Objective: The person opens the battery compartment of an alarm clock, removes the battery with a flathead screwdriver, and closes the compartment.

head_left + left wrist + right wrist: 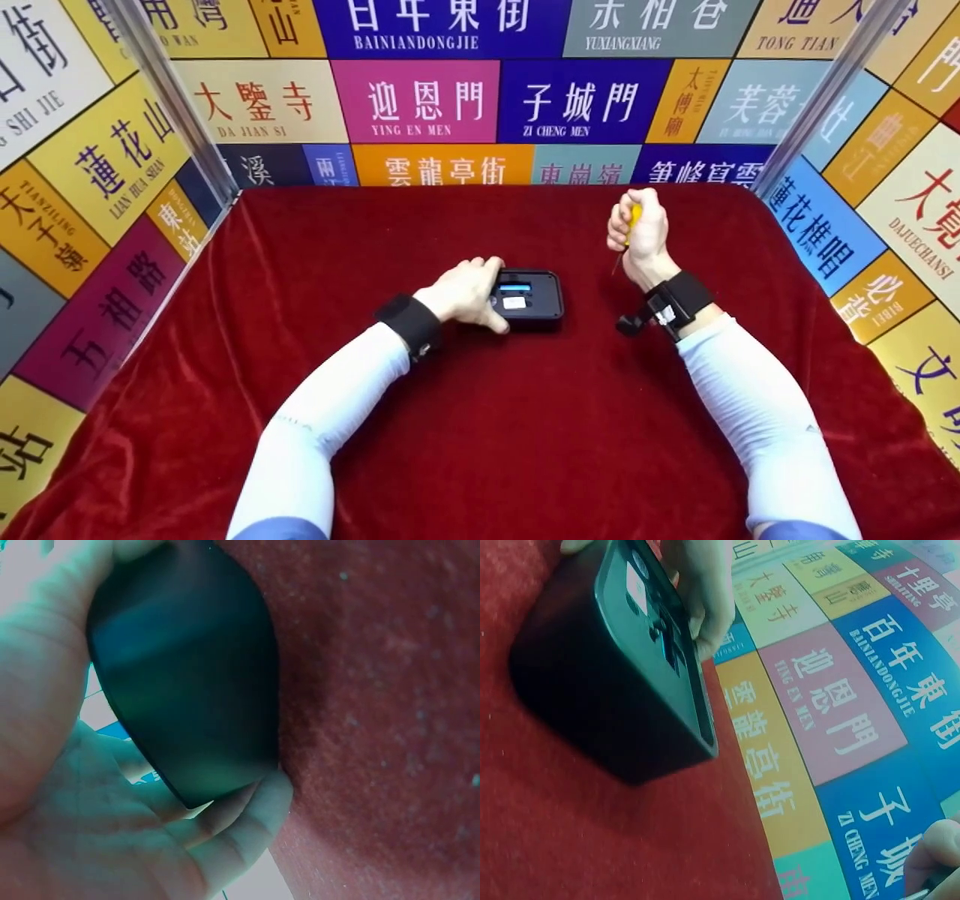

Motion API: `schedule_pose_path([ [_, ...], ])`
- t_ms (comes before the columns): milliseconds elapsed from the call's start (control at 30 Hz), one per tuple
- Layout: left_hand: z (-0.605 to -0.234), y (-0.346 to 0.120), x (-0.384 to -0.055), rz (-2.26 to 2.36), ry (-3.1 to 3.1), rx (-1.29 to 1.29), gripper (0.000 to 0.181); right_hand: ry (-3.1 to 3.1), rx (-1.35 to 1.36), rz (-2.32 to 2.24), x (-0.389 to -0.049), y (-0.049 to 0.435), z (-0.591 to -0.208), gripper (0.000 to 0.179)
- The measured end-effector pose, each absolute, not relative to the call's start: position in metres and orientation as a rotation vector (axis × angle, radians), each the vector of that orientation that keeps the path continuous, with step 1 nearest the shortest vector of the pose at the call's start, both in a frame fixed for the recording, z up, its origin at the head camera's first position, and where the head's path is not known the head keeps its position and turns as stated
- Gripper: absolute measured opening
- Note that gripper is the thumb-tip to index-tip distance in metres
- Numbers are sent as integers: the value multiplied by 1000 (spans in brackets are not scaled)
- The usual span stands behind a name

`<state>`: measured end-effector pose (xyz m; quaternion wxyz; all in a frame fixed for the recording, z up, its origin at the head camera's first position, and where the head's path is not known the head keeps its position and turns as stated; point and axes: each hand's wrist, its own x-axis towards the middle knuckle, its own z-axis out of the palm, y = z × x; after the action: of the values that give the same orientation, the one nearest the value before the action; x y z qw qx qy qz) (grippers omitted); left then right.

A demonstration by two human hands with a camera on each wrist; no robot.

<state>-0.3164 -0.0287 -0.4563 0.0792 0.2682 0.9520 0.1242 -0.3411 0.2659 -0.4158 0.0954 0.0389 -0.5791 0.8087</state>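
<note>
On the red cloth lies a black rectangular device (546, 301), its recessed face up. A blue battery-like strip (514, 287) shows in a slot of that face, with a white label (514, 303) below it. My left hand (466, 291) grips the device's left end, thumb on the near side and fingers on the far side. Away to the right, my right hand (643, 229) is raised and curled round a screwdriver with a yellow handle (636, 215), its thin shaft pointing down. The right wrist view shows the device's dark side wall (592, 690) close up.
Red velvet cloth (480, 420) covers the table. Panels with printed place names (415, 101) stand along the back and both sides. Metal posts (814, 97) rise at the back corners. Both wrists wear black straps (409, 322).
</note>
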Motion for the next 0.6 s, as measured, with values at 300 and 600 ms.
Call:
schedule_pose_path([
  [300, -454, -28, -317, 372, 2855, 795, 108, -1688, 170, 2443, -339, 252, -414, 48],
  [600, -455, -27, -315, 369, 2856, 802, 106, -1664, 213, 2502, -335, 231, -416, 48],
])
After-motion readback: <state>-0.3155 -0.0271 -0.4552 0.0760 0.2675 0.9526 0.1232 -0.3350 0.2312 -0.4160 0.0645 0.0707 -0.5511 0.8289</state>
